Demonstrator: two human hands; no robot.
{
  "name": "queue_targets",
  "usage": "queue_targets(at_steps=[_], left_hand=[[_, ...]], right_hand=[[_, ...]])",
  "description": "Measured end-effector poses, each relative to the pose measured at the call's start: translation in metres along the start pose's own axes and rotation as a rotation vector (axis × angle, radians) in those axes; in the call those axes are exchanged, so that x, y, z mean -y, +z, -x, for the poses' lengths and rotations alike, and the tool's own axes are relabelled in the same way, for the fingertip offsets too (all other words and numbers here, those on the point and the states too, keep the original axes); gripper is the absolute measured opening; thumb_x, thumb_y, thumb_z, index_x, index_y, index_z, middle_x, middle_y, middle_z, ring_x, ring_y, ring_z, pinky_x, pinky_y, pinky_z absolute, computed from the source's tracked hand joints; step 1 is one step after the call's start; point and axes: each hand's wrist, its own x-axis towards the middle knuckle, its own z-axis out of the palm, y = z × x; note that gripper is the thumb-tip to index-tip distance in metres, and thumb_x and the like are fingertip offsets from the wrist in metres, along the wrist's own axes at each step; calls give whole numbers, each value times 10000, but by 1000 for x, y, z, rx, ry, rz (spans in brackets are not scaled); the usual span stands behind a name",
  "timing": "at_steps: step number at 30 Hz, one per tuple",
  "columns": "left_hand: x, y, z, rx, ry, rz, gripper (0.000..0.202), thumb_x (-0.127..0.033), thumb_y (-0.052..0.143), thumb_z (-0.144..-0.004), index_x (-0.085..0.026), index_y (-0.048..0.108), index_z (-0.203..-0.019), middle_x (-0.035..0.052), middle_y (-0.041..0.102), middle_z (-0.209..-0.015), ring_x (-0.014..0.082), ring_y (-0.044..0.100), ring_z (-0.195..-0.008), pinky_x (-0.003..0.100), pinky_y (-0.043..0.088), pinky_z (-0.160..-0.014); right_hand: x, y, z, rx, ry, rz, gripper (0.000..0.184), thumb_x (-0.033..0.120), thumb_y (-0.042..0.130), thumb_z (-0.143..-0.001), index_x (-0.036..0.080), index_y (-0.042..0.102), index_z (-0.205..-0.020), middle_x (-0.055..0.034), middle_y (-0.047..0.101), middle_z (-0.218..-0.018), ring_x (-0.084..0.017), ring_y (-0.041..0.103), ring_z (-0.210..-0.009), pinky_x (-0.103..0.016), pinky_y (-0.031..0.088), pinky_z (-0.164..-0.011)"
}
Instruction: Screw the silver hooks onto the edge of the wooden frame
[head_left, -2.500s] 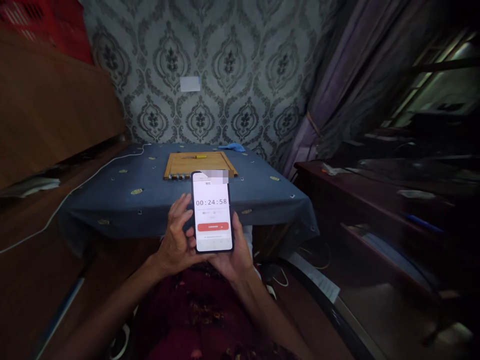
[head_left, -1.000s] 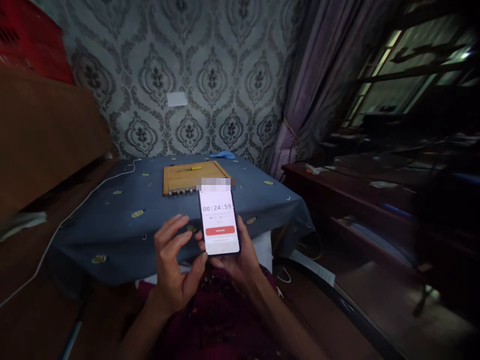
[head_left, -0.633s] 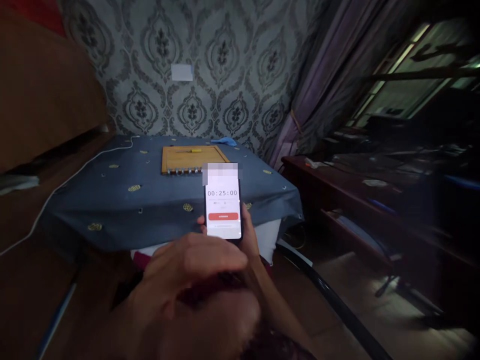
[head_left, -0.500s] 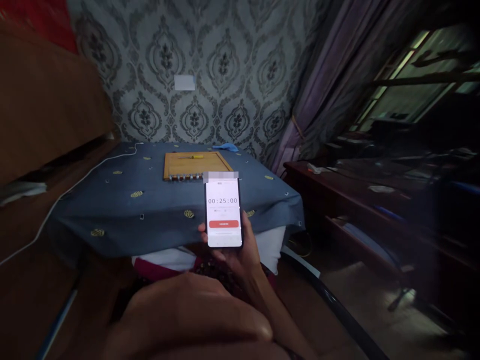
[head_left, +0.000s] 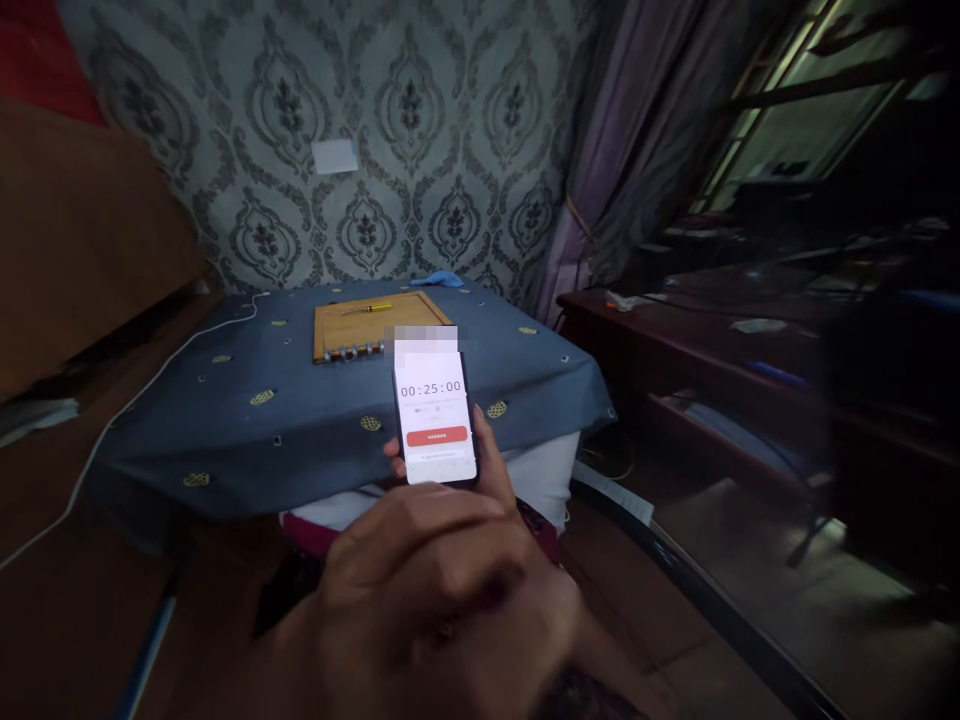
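My right hand (head_left: 496,462) is wrapped round a black phone (head_left: 433,415) held upright, its lit screen showing a timer at 00:25:00 and a red button. My left hand (head_left: 427,590) is raised very close to the camera, blurred, with its fingers curled toward the thumb; whether anything is in it is hidden. It covers the lower part of my right hand. Behind the phone a wooden board (head_left: 360,322) with a row of small metal pieces along its near edge lies on the blue-clothed table (head_left: 247,430). A yellow screwdriver (head_left: 367,308) rests on the board.
A white cable (head_left: 150,385) runs along the table's left side. A blue cloth (head_left: 436,279) lies at the table's far edge. A dark wooden desk (head_left: 675,360) stands to the right, a purple curtain (head_left: 600,150) behind it, and a brown panel (head_left: 75,230) at the left.
My left hand let go of the phone and rose close to the camera. My right hand alone keeps the phone. The timer went from 00:24:58 to 00:25:00.
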Motion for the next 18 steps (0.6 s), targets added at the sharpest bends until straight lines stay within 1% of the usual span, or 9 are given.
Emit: queue_targets(at_steps=[1, 2, 3, 4, 7, 10, 14, 18], left_hand=[[5, 7, -1, -18, 43, 23, 225, -161, 489, -965, -204, 625, -1140, 30, 725, -1028, 160, 641, -1095, 323, 578, -944], [10, 14, -1, -74, 45, -8, 205, -127, 498, -948, -171, 622, -1105, 50, 727, -1025, 172, 635, -1102, 352, 560, -977], [16, 21, 1, -110, 43, -60, 170, -110, 527, -926, -151, 622, -1060, 64, 730, -1007, 183, 634, -1087, 366, 551, -980], [21, 27, 4, -128, 48, -118, 136, -115, 551, -915, -148, 620, -1028, 67, 733, -985, 189, 633, -1065, 376, 545, -975], [34, 42, 14, -186, 61, -185, 95, -134, 556, -909, -153, 614, -983, 74, 735, -964, 203, 616, -1036, 406, 521, -970], [38, 47, 18, -208, 49, -192, 107, -143, 545, -911, -164, 613, -991, 73, 735, -976, 213, 601, -1055, 427, 495, -977], [41, 47, 20, -213, 36, -213, 121, -130, 562, -899, -155, 604, -1009, 87, 730, -999, 228, 593, -1077, 462, 459, -996], [48, 46, 22, -205, 19, -224, 111, -134, 564, -902, -148, 595, -1008, 101, 730, -1014, 243, 583, -1087, 483, 450, -992]], right_hand=[[1, 2, 1, -21, -3, -2, 779, 674, 240, -945, 71, 731, -988, -149, 784, -844, -171, 725, -689, -252, 566, -630], [1, 3, 1, -38, -7, -6, 770, 666, 245, -948, 74, 736, -979, -143, 785, -835, -175, 728, -710, -266, 574, -698], [1, 3, 1, -50, -12, -11, 749, 657, 257, -950, 86, 741, -975, -134, 787, -831, -182, 729, -726, -281, 575, -729], [1, 3, 1, -56, -20, -13, 723, 647, 271, -949, 101, 745, -971, -126, 788, -826, -189, 727, -729, -293, 573, -725], [-1, 0, -2, -71, -59, -17, 646, 611, 313, -947, 139, 754, -953, -105, 787, -820, -201, 709, -692, -290, 532, -584], [-2, -2, -4, -79, -73, -21, 599, 586, 340, -941, 156, 755, -972, -104, 787, -853, -211, 699, -696, -260, 444, -460], [-1, 1, -2, -52, -57, -7, 596, 609, 373, -921, 158, 746, -1032, -106, 784, -865, -209, 682, -680, -236, 380, -392], [1, 2, 0, -18, 12, -33, 673, 630, 280, -945, 147, 734, -1064, -102, 770, -804, -166, 627, -544, -223, 383, -369]])
